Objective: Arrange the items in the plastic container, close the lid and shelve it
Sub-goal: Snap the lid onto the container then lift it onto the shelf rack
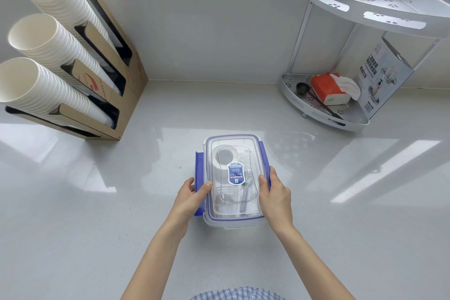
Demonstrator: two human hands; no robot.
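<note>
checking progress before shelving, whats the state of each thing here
lid: on the plastic container
left blue latch: flipped out, unlatched
left hand: gripping the left latch, thumb on lid
right hand: gripping the right side, thumb on lid
corner shelf rack: top tier bare, bottom tier holds tissue pack
</note>
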